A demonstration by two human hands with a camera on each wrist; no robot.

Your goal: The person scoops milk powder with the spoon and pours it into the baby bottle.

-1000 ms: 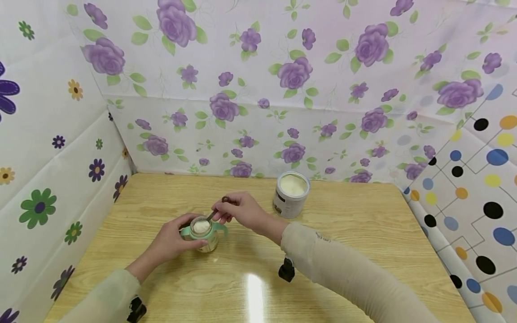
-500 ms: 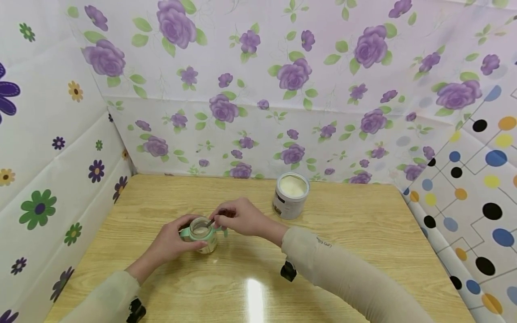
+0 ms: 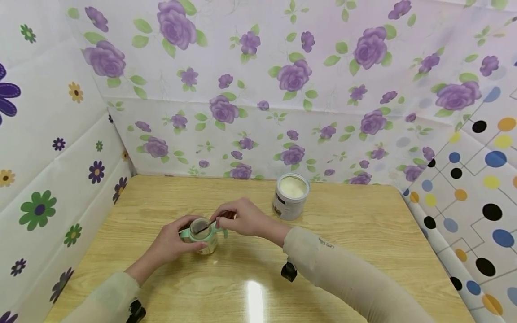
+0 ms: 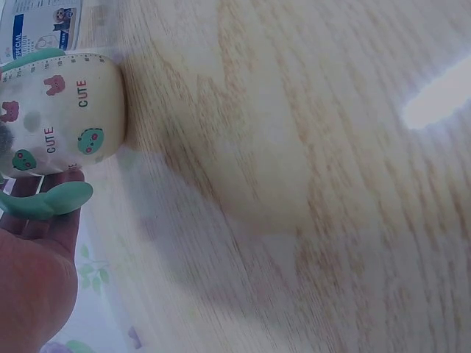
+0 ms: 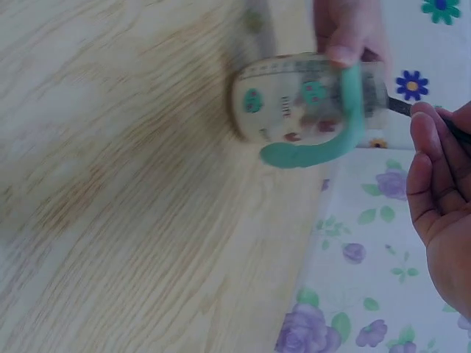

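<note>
A clear baby bottle (image 3: 209,246) with mint green handles stands upright on the table, its neck without a cap. My left hand (image 3: 171,240) grips it round the left side. In the left wrist view, cartoon prints and "CUTE" mark the pale bottle (image 4: 70,118), and fingers curl behind a green handle (image 4: 48,201). Above the right handle, my right hand (image 3: 246,218) pinches a dark spoon (image 3: 203,228) that slants down into the bottle's mouth. The right wrist view shows the spoon (image 5: 399,107) entering the neck; its bowl is hidden there.
An open can (image 3: 290,207) of pale cream powder stands at the back of the wooden table (image 3: 351,224), right of my right hand. Purple-flowered cloth (image 3: 258,134) hangs behind the table; patterned cloths line both sides.
One second ago the spoon lay over the bottle's mouth with a heap of white powder. The heap is gone from the mouth; my right hand has lowered slightly and tilted the spoon. The left hand stays put.
</note>
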